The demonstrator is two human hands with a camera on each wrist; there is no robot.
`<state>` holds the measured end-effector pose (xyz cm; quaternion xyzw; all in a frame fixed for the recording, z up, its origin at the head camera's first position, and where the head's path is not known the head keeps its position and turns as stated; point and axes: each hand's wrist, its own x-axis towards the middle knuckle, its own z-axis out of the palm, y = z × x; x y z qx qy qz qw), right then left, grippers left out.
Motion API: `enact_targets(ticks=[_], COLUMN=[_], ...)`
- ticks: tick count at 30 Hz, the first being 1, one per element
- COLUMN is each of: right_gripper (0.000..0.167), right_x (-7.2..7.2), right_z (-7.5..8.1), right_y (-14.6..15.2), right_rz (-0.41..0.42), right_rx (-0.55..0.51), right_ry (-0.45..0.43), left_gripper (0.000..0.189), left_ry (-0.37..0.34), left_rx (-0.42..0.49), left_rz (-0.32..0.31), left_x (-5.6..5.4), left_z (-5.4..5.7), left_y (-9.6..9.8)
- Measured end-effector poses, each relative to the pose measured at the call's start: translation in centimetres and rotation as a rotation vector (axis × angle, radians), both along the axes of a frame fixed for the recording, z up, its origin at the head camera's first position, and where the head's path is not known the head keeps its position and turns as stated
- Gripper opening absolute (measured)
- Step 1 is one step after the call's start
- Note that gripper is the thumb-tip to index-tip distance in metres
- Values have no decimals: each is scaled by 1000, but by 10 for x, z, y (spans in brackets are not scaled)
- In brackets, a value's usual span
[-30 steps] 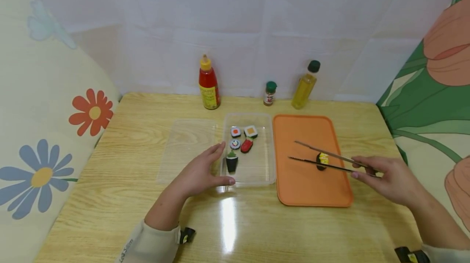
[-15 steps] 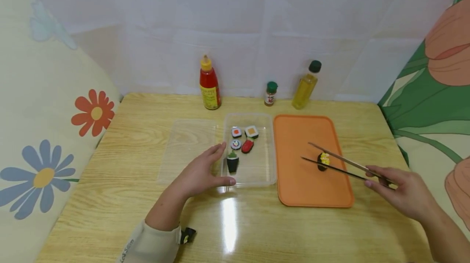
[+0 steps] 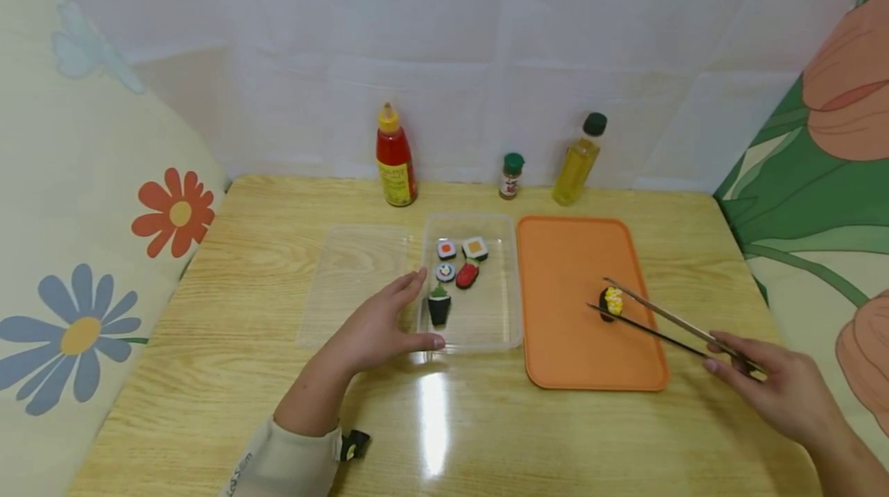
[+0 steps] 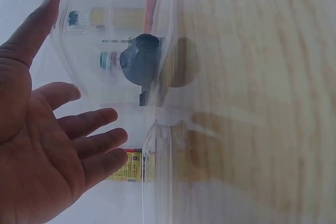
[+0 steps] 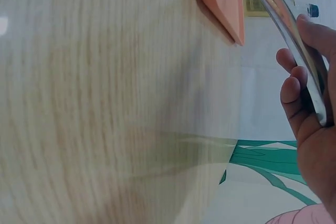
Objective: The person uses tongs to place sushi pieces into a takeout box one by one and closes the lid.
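My right hand (image 3: 778, 385) grips long metal tongs (image 3: 670, 316) near their back end. Their spread tips reach either side of a toy sushi piece (image 3: 613, 300) with yellow corn topping and a black wrap, lying on an orange tray (image 3: 569, 358). In the right wrist view, thumb and fingers curl round the tongs (image 5: 314, 95). At the near left corner of a clear plastic box (image 3: 515, 281), my left hand (image 3: 378, 331) rests with thumb and fingers spread along the rim. Inside lie several toy sushi pieces, among them a black cone (image 3: 439, 308) and a red-topped piece (image 3: 468, 274).
A clear lid (image 3: 361, 265) lies flat left of the box. Along the back stand a red sauce bottle (image 3: 396, 169), a small green-capped spice jar (image 3: 510, 177) and an oil bottle (image 3: 578, 165). The tray sits right beside the box.
My right hand has drawn back to the right and nearer to me, so the tong tips have slid back close to the corn sushi. My left hand has stayed in place.
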<state>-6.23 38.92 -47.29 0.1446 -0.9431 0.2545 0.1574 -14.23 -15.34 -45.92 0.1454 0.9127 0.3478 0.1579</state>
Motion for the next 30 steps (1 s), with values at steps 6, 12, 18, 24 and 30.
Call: enact_targets(ticks=[6,12,18,24,30], right_gripper=[38,37,40,38,45], right_x=[6,12,19,27,28], right_z=[-7,-15,-22,-27,-35], right_y=[2,2,2,-5,-13], right_rz=[-47,-80,-82,-127,-66], right_rx=[-24,-53,-104,-118,-182], right_ry=[13,13,12,-42,71], left_gripper=[117,117,117,118,118], left_ry=[4,6,14,15,10], left_rx=[-1,-4,-7,-1,-4], left_rz=[-1,1,1,1,3], left_x=[0,0,0,0,-1], left_z=[0,0,-1,-1,-1], left_y=[0,-1,-2,-1,-1])
